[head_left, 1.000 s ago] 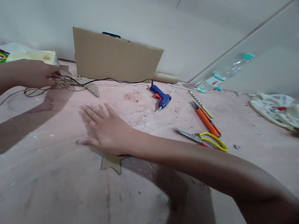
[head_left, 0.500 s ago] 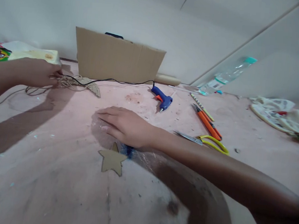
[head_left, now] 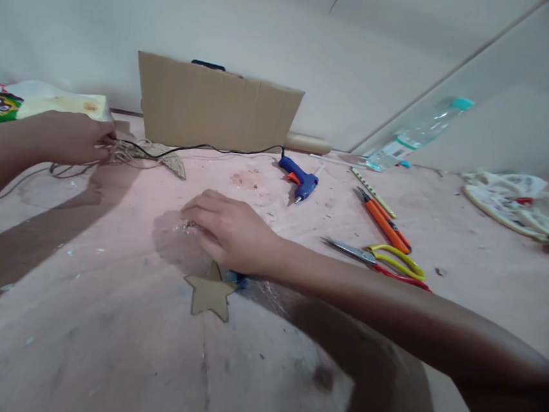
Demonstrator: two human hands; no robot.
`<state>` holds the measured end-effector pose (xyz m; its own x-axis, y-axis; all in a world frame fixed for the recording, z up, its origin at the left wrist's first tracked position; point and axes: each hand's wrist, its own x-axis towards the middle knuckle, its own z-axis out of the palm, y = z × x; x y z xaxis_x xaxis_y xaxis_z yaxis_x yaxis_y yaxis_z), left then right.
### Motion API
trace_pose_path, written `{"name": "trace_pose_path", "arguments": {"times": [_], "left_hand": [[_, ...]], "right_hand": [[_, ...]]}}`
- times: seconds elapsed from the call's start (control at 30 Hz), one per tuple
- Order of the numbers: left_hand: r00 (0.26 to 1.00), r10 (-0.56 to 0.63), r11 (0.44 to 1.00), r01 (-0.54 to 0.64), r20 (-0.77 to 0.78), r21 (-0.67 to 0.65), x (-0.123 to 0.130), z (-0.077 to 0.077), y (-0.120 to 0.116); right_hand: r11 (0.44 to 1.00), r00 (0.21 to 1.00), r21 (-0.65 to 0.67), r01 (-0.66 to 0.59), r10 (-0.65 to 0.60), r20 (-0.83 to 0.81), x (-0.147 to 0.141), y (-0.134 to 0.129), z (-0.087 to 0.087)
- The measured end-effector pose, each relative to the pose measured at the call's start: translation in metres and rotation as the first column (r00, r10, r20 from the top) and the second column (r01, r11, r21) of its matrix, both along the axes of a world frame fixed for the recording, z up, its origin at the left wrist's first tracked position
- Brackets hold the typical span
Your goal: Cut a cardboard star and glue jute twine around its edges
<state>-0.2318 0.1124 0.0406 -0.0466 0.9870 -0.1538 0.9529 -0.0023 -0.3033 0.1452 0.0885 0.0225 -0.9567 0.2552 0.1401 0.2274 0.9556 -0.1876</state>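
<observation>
My left hand is at the far left, its fingers pinched on the black cord beside a bundle of twine. That cord runs to a blue glue gun with an orange trigger, lying on its side. My right hand is low over the middle of the surface, fingers curled down on crumpled clear plastic film; its fingertips are partly hidden. Just below the palm lies a cardboard star with a dark outline. Something blue shows beside the star, mostly covered by the hand.
A cardboard panel leans against the wall. To the right lie scissors, an orange cutter knife, a yellow patterned stick, a tilted bottle and a cloth hoop. A pale yellow pack stands behind my left hand.
My right hand's fingers have gone from lying flat to curled, with the knuckles raised. The left hand stays by the twine. The view has shifted slightly.
</observation>
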Motion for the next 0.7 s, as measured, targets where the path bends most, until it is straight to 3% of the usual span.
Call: {"name": "trace_pose_path", "arguments": {"times": [0.13, 0.33, 0.43, 0.7], "left_hand": [[0.996, 0.093, 0.994, -0.093, -0.002, -0.057, 0.010, 0.003, -0.002], [0.993, 0.120, 0.989, -0.120, -0.006, -0.088, 0.022, 0.011, -0.008], [0.992, 0.129, 0.987, -0.129, -0.009, -0.092, 0.025, 0.012, -0.008], [0.984, 0.179, 0.982, -0.178, -0.003, -0.064, 0.023, 0.006, -0.005]], "right_hand": [[0.997, 0.999, 0.054, 0.048, -0.049, 0.020, -0.006, 0.009, -0.006], [0.997, 0.999, 0.067, 0.034, -0.035, 0.007, 0.003, -0.017, -0.014], [0.997, 0.999, 0.064, 0.033, -0.032, -0.029, 0.001, -0.017, -0.013], [0.990, 0.993, 0.082, -0.117, 0.117, 0.007, -0.005, -0.001, -0.011]]}}
